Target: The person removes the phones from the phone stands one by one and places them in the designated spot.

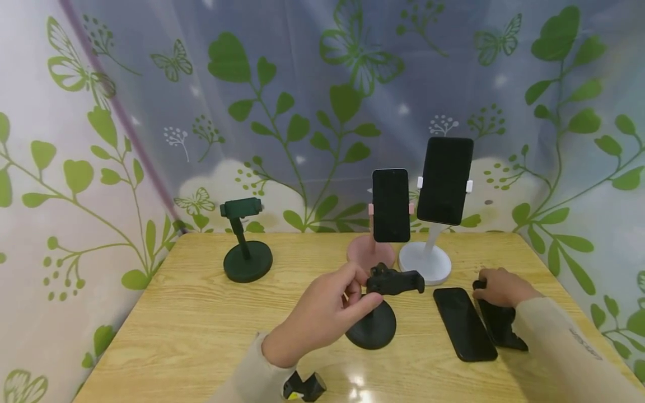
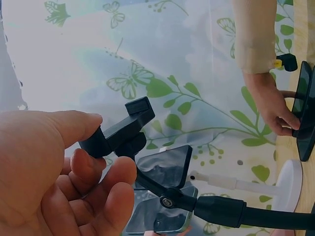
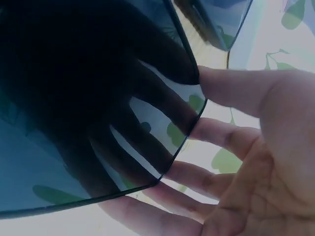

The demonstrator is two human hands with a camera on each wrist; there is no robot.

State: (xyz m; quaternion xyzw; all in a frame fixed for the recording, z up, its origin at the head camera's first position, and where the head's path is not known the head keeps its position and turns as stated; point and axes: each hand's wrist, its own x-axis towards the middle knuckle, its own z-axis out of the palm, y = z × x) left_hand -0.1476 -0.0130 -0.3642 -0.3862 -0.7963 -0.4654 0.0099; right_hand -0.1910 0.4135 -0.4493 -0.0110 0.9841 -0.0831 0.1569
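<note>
My left hand (image 1: 322,310) pinches one end of the holder on a black phone stand (image 1: 398,282) at the middle of the table. In the left wrist view, the thumb lies on that end of the clamp (image 2: 129,127), with the fingers curled below. At the right, my right hand (image 1: 506,286) grips the far end of a black smartphone (image 1: 496,326) that lies screen up. Its thumb and fingertips meet the phone's edge in the right wrist view, and the glossy screen (image 3: 74,147) mirrors the hand. A second black smartphone (image 1: 464,324) lies just left of it.
Behind the black stand, a pink stand (image 1: 355,249) and a white stand (image 1: 425,266) each hold an upright phone. A dark green stand (image 1: 248,262) with nothing in its holder stands at the back left. A leaf-patterned curtain (image 1: 302,112) borders the wooden table (image 1: 191,336).
</note>
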